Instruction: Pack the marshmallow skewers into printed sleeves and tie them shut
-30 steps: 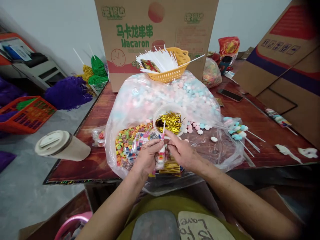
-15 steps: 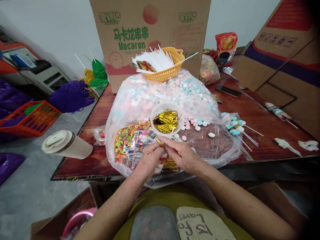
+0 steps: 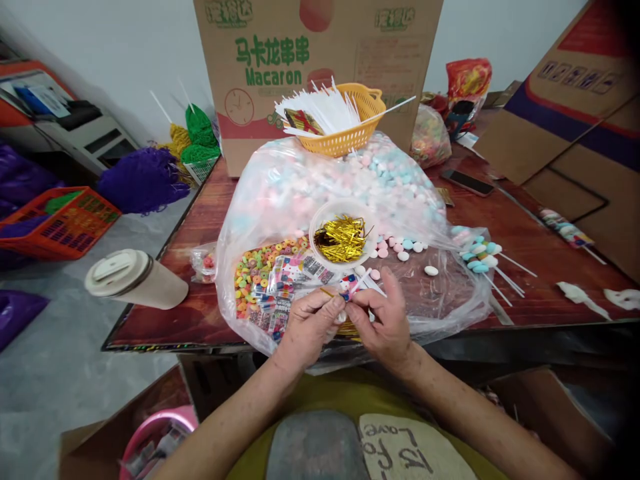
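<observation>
My left hand is closed, its thumb and forefinger pinched beside a gold twist tie. My right hand meets it, thumb and forefinger pinching the bunched neck of a printed candy wrapper; its other fingers are partly raised. A white stick juts up from the bunched wrapper. The wrapped candy below is mostly hidden by my hands. Just beyond stands a clear round bowl of gold twist ties. Flat printed wrappers and colourful candy rings lie to the left.
A large plastic bag of pastel candies covers the table's middle. Behind it are a yellow basket of white sticks and a carton. A lidded cup stands left; finished candy skewers and a phone lie right.
My right hand has turned and lifted some fingers, while both hands stay together at the wrapper's neck. The white stick and blue part of the wrapper now show more clearly. The view has shifted slightly.
</observation>
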A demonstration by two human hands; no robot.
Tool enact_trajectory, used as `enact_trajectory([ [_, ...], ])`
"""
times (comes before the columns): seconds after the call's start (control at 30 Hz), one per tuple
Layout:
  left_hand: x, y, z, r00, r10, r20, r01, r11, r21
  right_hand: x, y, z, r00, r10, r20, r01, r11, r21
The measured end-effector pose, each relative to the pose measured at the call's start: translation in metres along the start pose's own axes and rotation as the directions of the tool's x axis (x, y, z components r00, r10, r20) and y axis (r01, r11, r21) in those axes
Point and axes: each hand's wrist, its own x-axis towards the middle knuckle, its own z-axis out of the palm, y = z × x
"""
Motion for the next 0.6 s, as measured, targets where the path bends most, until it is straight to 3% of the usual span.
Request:
enact_trajectory([
  [0.07,0.0,0.002,0.0,1.0,-0.024,-0.013,0.023,0.999,-0.046,0.005,-0.002,-0.007,0.991,0.043,0.13,-0.045,0.999,0.01],
  [0.13,0.002,0.006,-0.003,0.995,-0.096,0.013,0.096,0.994,-0.048,0.013,-0.003,-0.017,0.949,0.002,0.316,-0.001,1.0,-0.004],
  [0.2,0.002,0.011,-0.008,0.97,-0.235,0.065,0.239,0.968,-0.076,0.022,-0.005,-0.025,0.888,-0.178,0.424,0.203,0.979,-0.015],
  [0.27,0.002,0.016,-0.012,0.916,-0.367,0.161,0.39,0.91,-0.144,0.028,-0.009,-0.031,0.812,-0.387,0.436,0.42,0.907,0.022],
  [0.33,0.0,0.019,-0.014,0.878,-0.404,0.255,0.458,0.864,-0.209,0.03,-0.013,-0.033,0.74,-0.492,0.46,0.501,0.858,0.112],
  [0.37,0.0,0.019,-0.014,0.867,-0.408,0.286,0.476,0.848,-0.232,0.03,-0.014,-0.031,0.73,-0.491,0.475,0.487,0.862,0.142],
  [0.43,0.0,0.017,-0.014,0.875,-0.395,0.278,0.467,0.841,-0.273,0.027,-0.013,-0.025,0.785,-0.416,0.459,0.417,0.903,0.104],
  [0.5,0.001,0.012,-0.011,0.914,-0.368,0.17,0.404,0.865,-0.299,0.023,-0.008,-0.018,0.869,-0.329,0.369,0.377,0.924,-0.066],
  [0.53,0.002,0.009,-0.009,0.941,-0.331,0.071,0.337,0.895,-0.291,0.022,-0.004,-0.014,0.891,-0.328,0.314,0.395,0.902,-0.177],
  [0.6,0.002,0.002,-0.004,0.97,-0.167,-0.177,0.135,0.974,-0.181,0.022,0.002,-0.011,0.879,-0.407,0.248,0.476,0.784,-0.399],
])
